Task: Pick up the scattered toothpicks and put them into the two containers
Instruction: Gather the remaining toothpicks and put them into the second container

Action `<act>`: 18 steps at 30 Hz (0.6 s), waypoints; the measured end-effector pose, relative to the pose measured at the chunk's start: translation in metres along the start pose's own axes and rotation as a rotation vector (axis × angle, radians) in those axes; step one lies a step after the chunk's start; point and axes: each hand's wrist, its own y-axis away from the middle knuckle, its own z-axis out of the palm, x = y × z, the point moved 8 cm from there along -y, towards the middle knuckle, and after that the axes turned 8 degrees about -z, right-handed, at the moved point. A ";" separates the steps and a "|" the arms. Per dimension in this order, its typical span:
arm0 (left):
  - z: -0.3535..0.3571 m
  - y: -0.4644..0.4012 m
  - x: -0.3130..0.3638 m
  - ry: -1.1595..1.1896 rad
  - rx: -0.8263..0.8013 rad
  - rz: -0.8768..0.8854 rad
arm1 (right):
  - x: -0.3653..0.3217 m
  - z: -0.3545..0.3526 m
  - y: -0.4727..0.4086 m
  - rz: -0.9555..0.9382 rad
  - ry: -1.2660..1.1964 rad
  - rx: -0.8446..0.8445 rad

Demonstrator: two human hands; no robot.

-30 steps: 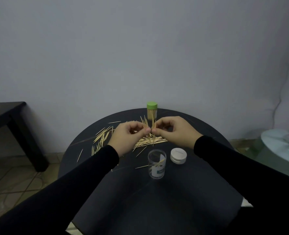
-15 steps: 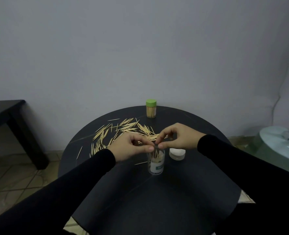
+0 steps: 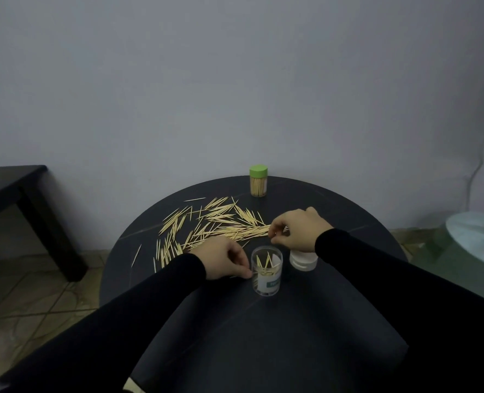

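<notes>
Several toothpicks [image 3: 215,225] lie scattered over the far left half of the round black table [image 3: 263,336]. An open clear container [image 3: 266,276] stands near the middle with several toothpicks inside. A closed container with a green lid [image 3: 258,181], full of toothpicks, stands at the far edge. My left hand [image 3: 223,259] is just left of the clear container, with curled fingertips down at the table that seem to pinch a single toothpick. My right hand [image 3: 297,231] is at the right end of the pile, its curled fingers pinching toothpicks there.
A white lid [image 3: 303,262] lies right of the clear container, partly under my right wrist. A black side table [image 3: 11,185] stands at the left. A pale round object [image 3: 476,239] is at the right. The wall is close behind the table.
Both hands brought a bundle of toothpicks to the clear container and let it go inside. The right hand then moved back to the pile, and the left hand dropped beside the container.
</notes>
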 end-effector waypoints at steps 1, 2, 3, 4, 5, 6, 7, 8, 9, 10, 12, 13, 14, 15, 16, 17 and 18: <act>-0.001 -0.002 0.001 -0.006 0.012 0.006 | -0.002 0.001 -0.004 -0.006 0.044 -0.011; -0.003 -0.004 0.002 -0.022 0.028 0.005 | -0.003 0.002 -0.007 -0.011 0.092 -0.023; -0.005 -0.008 0.001 -0.047 0.050 -0.006 | -0.004 0.004 -0.011 -0.014 0.139 -0.038; -0.007 -0.011 0.000 -0.077 0.082 -0.022 | -0.004 0.006 -0.014 -0.013 0.182 -0.050; -0.010 -0.015 -0.003 -0.110 0.124 -0.038 | -0.003 0.007 -0.017 -0.012 0.218 -0.053; -0.014 -0.018 -0.004 -0.142 0.170 -0.058 | -0.002 0.009 -0.021 -0.010 0.246 -0.050; -0.017 -0.021 -0.005 -0.171 0.213 -0.076 | 0.000 0.009 -0.023 -0.007 0.270 -0.043; -0.021 -0.022 -0.006 -0.200 0.257 -0.092 | 0.002 0.010 -0.026 -0.005 0.289 -0.037; -0.025 -0.023 -0.006 -0.230 0.305 -0.106 | 0.003 0.010 -0.029 -0.008 0.302 -0.032; -0.029 -0.024 -0.006 -0.261 0.355 -0.118 | 0.004 0.011 -0.032 -0.017 0.311 -0.034; -0.034 -0.025 -0.009 -0.316 0.436 -0.144 | 0.002 0.013 -0.037 -0.049 0.326 -0.046; -0.037 -0.028 -0.010 -0.343 0.462 -0.154 | 0.001 0.015 -0.040 -0.069 0.336 -0.054; -0.038 -0.029 -0.011 -0.372 0.478 -0.161 | -0.001 0.016 -0.041 -0.086 0.347 -0.063; -0.039 -0.031 -0.012 -0.401 0.485 -0.166 | -0.002 0.017 -0.042 -0.099 0.357 -0.073; -0.039 -0.033 -0.012 -0.428 0.485 -0.168 | -0.003 0.018 -0.043 -0.110 0.365 -0.080; -0.038 -0.035 -0.012 -0.448 0.480 -0.169 | -0.004 0.018 -0.044 -0.115 0.367 -0.086; -0.038 -0.036 -0.011 -0.458 0.475 -0.167 | -0.004 0.018 -0.044 -0.115 0.366 -0.093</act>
